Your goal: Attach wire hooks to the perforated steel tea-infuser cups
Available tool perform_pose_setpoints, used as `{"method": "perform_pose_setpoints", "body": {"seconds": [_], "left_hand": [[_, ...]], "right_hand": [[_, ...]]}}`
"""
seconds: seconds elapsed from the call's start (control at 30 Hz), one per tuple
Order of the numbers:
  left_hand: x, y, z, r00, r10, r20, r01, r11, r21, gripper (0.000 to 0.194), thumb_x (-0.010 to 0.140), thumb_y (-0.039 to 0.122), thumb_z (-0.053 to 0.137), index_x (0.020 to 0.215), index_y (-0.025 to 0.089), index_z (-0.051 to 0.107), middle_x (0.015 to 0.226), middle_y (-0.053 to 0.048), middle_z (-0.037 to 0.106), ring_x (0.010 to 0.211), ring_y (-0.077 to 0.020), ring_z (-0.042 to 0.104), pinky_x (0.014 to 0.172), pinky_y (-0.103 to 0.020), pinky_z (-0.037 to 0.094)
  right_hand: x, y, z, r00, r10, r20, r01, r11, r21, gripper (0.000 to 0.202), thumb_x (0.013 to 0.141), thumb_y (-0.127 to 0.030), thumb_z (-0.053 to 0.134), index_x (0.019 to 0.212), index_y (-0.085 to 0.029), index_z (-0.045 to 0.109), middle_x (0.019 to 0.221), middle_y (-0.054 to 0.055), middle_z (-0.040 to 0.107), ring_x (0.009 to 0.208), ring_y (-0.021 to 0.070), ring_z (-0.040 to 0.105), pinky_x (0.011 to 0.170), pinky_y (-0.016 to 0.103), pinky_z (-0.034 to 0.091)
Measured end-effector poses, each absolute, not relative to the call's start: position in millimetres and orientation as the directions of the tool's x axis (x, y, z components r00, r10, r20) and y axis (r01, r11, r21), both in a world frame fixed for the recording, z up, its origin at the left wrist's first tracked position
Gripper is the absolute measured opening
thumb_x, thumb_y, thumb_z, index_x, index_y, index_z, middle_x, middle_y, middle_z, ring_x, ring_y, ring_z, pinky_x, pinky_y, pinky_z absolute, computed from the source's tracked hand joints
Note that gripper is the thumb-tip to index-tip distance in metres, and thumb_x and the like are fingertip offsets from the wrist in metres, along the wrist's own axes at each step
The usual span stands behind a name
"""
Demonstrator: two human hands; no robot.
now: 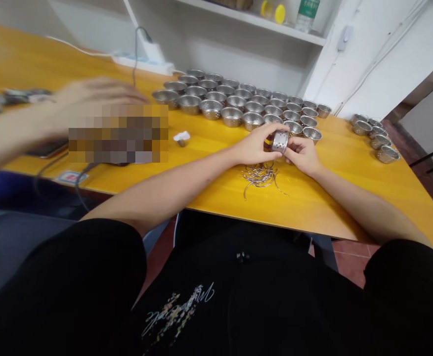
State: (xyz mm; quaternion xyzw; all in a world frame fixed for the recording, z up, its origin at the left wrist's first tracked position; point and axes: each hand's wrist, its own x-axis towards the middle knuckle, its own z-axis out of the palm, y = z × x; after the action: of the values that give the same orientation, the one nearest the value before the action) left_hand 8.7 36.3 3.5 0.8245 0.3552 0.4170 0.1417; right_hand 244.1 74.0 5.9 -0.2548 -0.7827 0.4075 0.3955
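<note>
My left hand [258,145] grips a small perforated metal cup [280,141] between its fingers and thumb, above the yellow table. The cup is tilted on its side. At its right, the fingers of my right hand [302,154] are pinched against the cup's lower edge; whether they also hold a wire is too small to tell. Just below both hands lies a loose tangle of thin metal wires [260,176]. Behind the hands, several rows of similar perforated metal cups [232,116] stand on the table.
More metal cups [387,154] stand at the right edge. At left, another person's blurred hand [94,99] reaches over a pixelated area. A small white-topped object [181,139], a power strip [142,63] and cables lie on the table [335,207]. A shelf [253,19] is behind.
</note>
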Motion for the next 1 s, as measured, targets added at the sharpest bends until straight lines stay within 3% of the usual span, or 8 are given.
{"method": "perform_pose_setpoints", "body": {"seconds": [0.2, 0.4, 0.67, 0.8, 1.0], "left_hand": [[6, 45, -4, 0.442, 0.664, 0.603, 0.407, -0.748, 0.525, 0.083, 0.081, 0.045, 0.085, 0.161, 0.027, 0.066, 0.165, -0.016, 0.071, 0.149, -0.0412, 0.070, 0.131, -0.060, 0.055], [15, 39, -3, 0.499, 0.621, 0.604, 0.388, -0.784, 0.486, 0.078, 0.087, 0.050, 0.085, 0.160, 0.028, 0.068, 0.157, -0.016, 0.076, 0.141, -0.0404, 0.074, 0.129, -0.061, 0.055], [10, 48, -4, 0.448, 0.650, 0.614, 0.434, -0.758, 0.486, 0.080, 0.086, 0.047, 0.085, 0.162, 0.031, 0.069, 0.159, -0.014, 0.075, 0.143, -0.0413, 0.072, 0.129, -0.063, 0.055], [8, 50, -4, 0.425, 0.650, 0.630, 0.441, -0.757, 0.483, 0.077, 0.087, 0.048, 0.085, 0.161, 0.030, 0.069, 0.158, -0.014, 0.076, 0.141, -0.0399, 0.073, 0.127, -0.060, 0.056], [7, 51, -5, 0.431, 0.637, 0.639, 0.434, -0.768, 0.472, 0.077, 0.088, 0.048, 0.085, 0.162, 0.029, 0.068, 0.159, -0.015, 0.075, 0.142, -0.0407, 0.073, 0.128, -0.062, 0.055]], "right_hand": [[246, 74, 0, -0.578, 0.693, 0.431, 0.144, 0.607, -0.782, 0.059, 0.085, -0.073, 0.096, 0.070, -0.025, 0.065, 0.059, -0.003, 0.061, 0.053, 0.0140, 0.051, 0.051, 0.029, 0.038], [245, 78, -2, -0.580, 0.659, 0.479, 0.097, 0.640, -0.762, 0.053, 0.078, -0.068, 0.100, 0.076, -0.021, 0.075, 0.066, -0.002, 0.066, 0.066, 0.0171, 0.059, 0.062, 0.030, 0.051], [245, 81, 3, -0.640, 0.678, 0.361, 0.033, 0.494, -0.869, 0.049, 0.082, -0.062, 0.102, 0.080, -0.021, 0.075, 0.060, -0.004, 0.066, 0.045, 0.0090, 0.046, 0.046, 0.025, 0.039], [249, 89, 4, -0.676, 0.687, 0.266, 0.017, 0.375, -0.927, 0.039, 0.087, -0.052, 0.093, 0.076, -0.021, 0.073, 0.058, -0.002, 0.068, 0.043, 0.0089, 0.051, 0.043, 0.023, 0.038], [250, 98, 2, -0.697, 0.691, 0.191, 0.000, 0.267, -0.964, 0.018, 0.077, -0.039, 0.081, 0.079, -0.022, 0.076, 0.056, -0.002, 0.070, 0.041, 0.0102, 0.053, 0.041, 0.021, 0.038]]}}
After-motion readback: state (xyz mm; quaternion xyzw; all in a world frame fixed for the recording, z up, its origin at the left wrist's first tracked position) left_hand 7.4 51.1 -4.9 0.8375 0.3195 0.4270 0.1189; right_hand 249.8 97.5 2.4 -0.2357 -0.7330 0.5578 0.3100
